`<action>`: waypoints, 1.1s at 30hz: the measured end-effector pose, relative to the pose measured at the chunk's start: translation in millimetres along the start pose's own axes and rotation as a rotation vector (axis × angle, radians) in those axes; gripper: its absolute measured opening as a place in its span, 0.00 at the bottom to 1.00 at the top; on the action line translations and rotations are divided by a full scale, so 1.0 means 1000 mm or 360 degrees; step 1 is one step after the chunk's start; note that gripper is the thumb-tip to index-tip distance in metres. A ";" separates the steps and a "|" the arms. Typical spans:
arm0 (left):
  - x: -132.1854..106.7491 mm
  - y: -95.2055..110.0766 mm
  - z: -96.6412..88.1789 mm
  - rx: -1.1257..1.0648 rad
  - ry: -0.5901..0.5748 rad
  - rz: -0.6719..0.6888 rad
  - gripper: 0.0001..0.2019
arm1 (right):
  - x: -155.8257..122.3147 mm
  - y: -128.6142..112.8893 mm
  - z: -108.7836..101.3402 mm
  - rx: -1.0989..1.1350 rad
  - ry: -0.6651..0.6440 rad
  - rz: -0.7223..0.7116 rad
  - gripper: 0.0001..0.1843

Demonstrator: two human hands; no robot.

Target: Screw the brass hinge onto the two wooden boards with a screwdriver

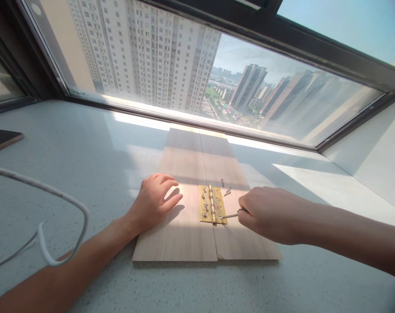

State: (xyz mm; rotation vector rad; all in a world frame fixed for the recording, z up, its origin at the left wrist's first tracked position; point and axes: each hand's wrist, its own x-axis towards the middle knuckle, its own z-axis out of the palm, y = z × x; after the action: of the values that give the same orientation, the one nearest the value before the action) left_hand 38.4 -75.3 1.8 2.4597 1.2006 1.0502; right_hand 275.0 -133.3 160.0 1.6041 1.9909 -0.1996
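Note:
A brass butt hinge (pixel 212 202) lies unfolded across the seam between a left wooden board (pixel 174 243) and a right wooden board (pixel 243 245). Screws stand in its left leaf. My right hand (pixel 265 213) is closed round a screwdriver (pixel 230 215), its handle mostly hidden in the fist. The thin shaft points left, with its tip at a screw (pixel 221 218) in the lower hole of the right leaf. Several loose screws (pixel 228 191) lie on the right board beside the hinge. My left hand (pixel 158 198) rests on the left board, fingers apart and holding nothing.
The boards lie on a pale speckled sill (pixel 96 174) below a dark-framed window (pixel 197 119). A white cable (pixel 63 198) loops at the left, over my left forearm in view. A dark flat phone-like object (pixel 3 140) lies at the far left.

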 end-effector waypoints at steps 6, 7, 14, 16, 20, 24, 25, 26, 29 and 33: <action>-0.001 0.000 0.000 -0.0054 -0.0010 -0.0043 0.06 | 0.015 -0.020 -0.015 -0.0102 -0.0058 -0.0073 0.19; -0.001 0.000 0.000 -0.0060 -0.0005 -0.0047 0.06 | 0.015 -0.025 -0.016 -0.0215 -0.0058 -0.0140 0.17; -0.002 0.000 -0.002 -0.0086 -0.0040 -0.0093 0.06 | 0.008 -0.028 -0.007 -0.0718 0.0041 -0.0684 0.11; -0.002 0.001 -0.003 -0.0096 -0.0052 -0.0099 0.06 | 0.006 -0.025 -0.003 -0.0750 0.0043 -0.0774 0.12; -0.002 0.000 -0.002 -0.0106 -0.0039 -0.0107 0.06 | 0.004 -0.029 0.001 -0.0499 0.0128 -0.0482 0.09; -0.003 -0.001 -0.001 -0.0115 -0.0022 -0.0110 0.06 | 0.014 -0.032 -0.005 0.0127 -0.0025 0.0134 0.14; -0.003 -0.001 -0.001 -0.0115 -0.0022 -0.0110 0.06 | 0.017 -0.032 -0.006 0.0254 -0.0122 0.0176 0.16; -0.003 -0.001 -0.001 -0.0116 -0.0023 -0.0111 0.06 | 0.019 -0.031 -0.008 0.0326 -0.0200 0.0167 0.17; -0.004 -0.002 -0.002 -0.0123 -0.0017 -0.0116 0.06 | 0.022 -0.028 -0.008 0.0184 -0.0163 0.0017 0.17; -0.003 -0.002 -0.002 -0.0122 -0.0016 -0.0098 0.06 | 0.018 -0.022 -0.002 -0.0327 0.0060 -0.0411 0.13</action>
State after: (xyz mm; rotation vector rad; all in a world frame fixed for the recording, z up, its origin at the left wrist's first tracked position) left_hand 34.4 -76.7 0.3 2.3521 1.2020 1.0463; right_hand 251.8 -122.8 146.8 1.2315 2.1677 -0.0600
